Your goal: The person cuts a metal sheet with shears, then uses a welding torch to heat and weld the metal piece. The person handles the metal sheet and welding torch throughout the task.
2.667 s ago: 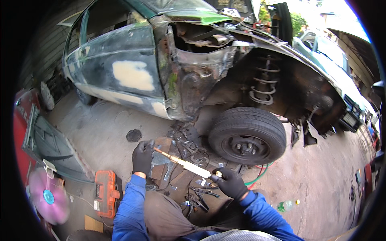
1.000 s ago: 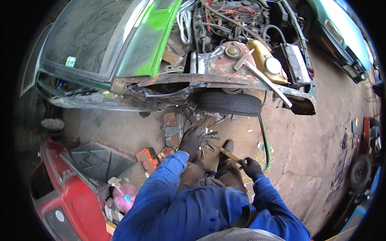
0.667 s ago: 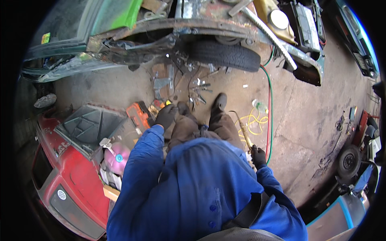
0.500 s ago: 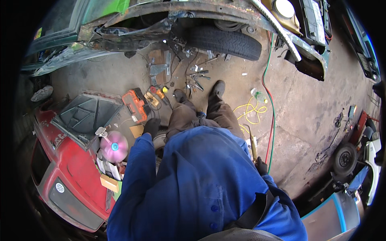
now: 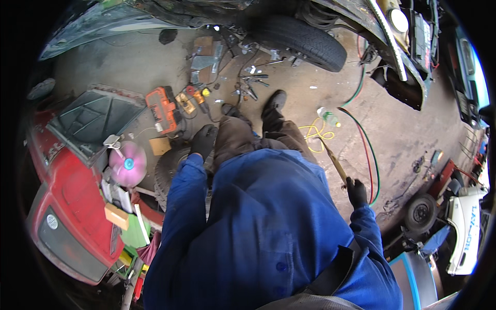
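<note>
My right hand (image 5: 356, 192), in a black glove, is closed around the rear end of a long brass-coloured gas welding torch (image 5: 337, 164). Its thin curved tip points forward and left, above the floor. Red and green hoses (image 5: 371, 160) curve down beside it toward my right hand; where they join is hidden. My left hand (image 5: 204, 140), also black-gloved, hangs by my left thigh with its fingers loosely stretched and nothing visible in it. Under that hand a tyre (image 5: 166, 168) lies on the floor, partly covered by my sleeve.
Ahead stands a stripped car body with a front wheel (image 5: 302, 44). Pliers (image 5: 251, 85), an orange toolbox (image 5: 164, 109) and a yellow cord (image 5: 315, 132) lie on the floor. A pink fan (image 5: 128, 164) and a red car body (image 5: 77, 206) are at left, a loose wheel (image 5: 421, 213) at right.
My right hand has swung outward and forward with the torch, and the hoses have shifted right. My left hand has moved slightly forward. The view has shifted, showing more of the tyre.
</note>
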`<action>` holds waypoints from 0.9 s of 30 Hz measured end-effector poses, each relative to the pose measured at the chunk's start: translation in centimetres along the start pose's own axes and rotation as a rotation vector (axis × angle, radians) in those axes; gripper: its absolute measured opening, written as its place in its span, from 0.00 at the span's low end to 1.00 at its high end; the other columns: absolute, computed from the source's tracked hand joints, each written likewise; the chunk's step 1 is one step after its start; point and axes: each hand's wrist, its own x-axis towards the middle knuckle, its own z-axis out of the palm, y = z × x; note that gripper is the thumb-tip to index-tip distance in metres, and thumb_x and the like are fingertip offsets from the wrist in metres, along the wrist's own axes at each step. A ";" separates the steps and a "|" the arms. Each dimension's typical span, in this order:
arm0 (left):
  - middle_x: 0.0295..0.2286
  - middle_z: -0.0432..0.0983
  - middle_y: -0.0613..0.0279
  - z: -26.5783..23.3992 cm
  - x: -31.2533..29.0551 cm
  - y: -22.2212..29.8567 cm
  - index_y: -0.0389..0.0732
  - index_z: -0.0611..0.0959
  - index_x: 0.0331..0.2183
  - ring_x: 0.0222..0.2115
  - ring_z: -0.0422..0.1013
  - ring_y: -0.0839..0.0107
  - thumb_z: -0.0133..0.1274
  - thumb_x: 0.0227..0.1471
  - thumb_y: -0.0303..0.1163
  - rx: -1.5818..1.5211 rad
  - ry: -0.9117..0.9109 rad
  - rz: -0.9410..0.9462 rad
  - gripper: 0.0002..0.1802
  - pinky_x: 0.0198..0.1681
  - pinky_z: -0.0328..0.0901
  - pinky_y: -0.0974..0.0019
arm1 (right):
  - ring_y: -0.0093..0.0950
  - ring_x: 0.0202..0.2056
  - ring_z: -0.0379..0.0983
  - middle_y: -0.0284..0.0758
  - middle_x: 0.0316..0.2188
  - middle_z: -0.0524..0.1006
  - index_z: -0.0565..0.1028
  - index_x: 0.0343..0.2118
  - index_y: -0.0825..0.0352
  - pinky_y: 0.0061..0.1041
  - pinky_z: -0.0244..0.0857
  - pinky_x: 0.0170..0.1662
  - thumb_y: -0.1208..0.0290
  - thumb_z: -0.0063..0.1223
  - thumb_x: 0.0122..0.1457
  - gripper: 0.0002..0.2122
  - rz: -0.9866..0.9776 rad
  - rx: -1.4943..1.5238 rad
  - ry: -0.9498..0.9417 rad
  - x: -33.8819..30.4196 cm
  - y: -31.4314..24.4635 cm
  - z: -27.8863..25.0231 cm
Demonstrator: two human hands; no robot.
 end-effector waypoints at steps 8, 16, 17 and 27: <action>0.54 0.79 0.43 -0.5 -3.4 3.7 0.37 0.81 0.56 0.56 0.75 0.50 0.54 0.65 0.46 0.139 -0.167 0.446 0.27 0.61 0.67 0.55 | 0.44 0.35 0.85 0.42 0.30 0.86 0.80 0.43 0.65 0.43 0.75 0.39 0.49 0.60 0.66 0.20 -0.251 -0.157 -0.050 -0.1 -19.5 -8.5; 0.55 0.77 0.48 -5.2 -4.4 8.0 0.36 0.68 0.66 0.55 0.75 0.58 0.62 0.61 0.51 -0.628 -0.575 0.292 0.43 0.59 0.68 0.58 | 0.42 0.49 0.81 0.51 0.48 0.81 0.47 0.77 0.65 0.35 0.74 0.52 0.63 0.74 0.57 0.52 -0.629 0.000 -0.370 -8.8 -36.4 -10.6; 0.56 0.76 0.47 -7.0 -4.5 9.2 0.35 0.66 0.68 0.56 0.74 0.61 0.64 0.59 0.53 -0.717 -0.576 0.361 0.47 0.59 0.69 0.58 | 0.42 0.49 0.82 0.51 0.48 0.81 0.46 0.77 0.65 0.35 0.75 0.52 0.65 0.73 0.57 0.52 -0.648 -0.015 -0.377 -10.1 -38.3 -10.9; 0.62 0.70 0.43 -21.6 -15.0 20.1 0.38 0.72 0.64 0.64 0.66 0.38 0.62 0.61 0.51 -1.105 -0.453 1.077 0.39 0.68 0.59 0.31 | 0.36 0.46 0.82 0.44 0.51 0.80 0.49 0.77 0.65 0.32 0.75 0.47 0.71 0.68 0.59 0.47 -1.269 0.228 -0.226 -19.9 -43.5 -14.0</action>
